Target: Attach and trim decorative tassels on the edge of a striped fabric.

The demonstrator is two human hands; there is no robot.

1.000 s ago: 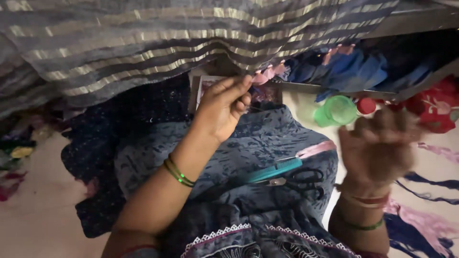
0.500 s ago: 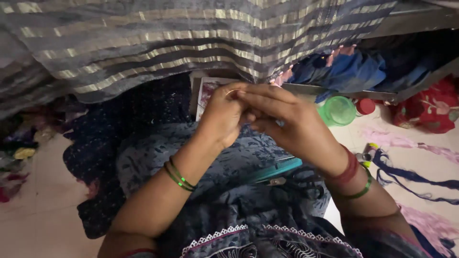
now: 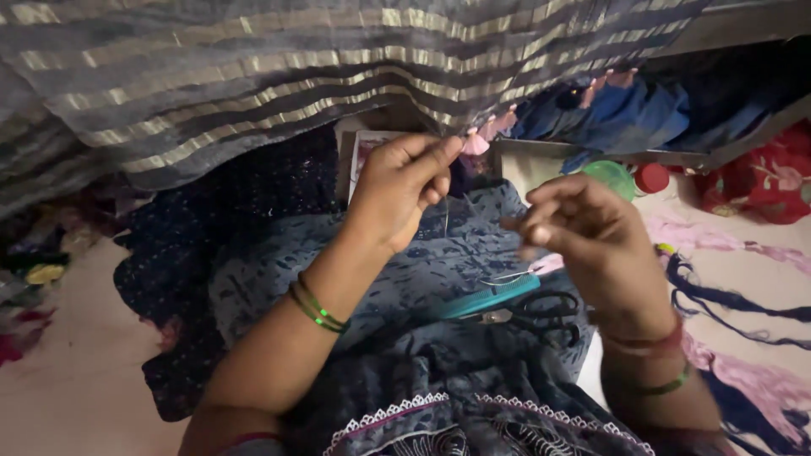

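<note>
Right hand (image 3: pixel 591 232) has pulled away from left hand (image 3: pixel 401 190) since half a second ago, fingers pinched, contents unclear. Left pinches striped fabric (image 3: pixel 253 76) at its tasselled edge. On lap: one teal comb (image 3: pixel 490 297), one pair scissors (image 3: pixel 541 312). One green cup (image 3: pixel 612 175), one red cap (image 3: pixel 651 177).

striped cloth (image 3: pixel 253 76): thin woven, shiny gold bands | comb (image 3: pixel 490 297): teal smooth plastic | scissors (image 3: pixel 541 312): black handles, metal blades
</note>
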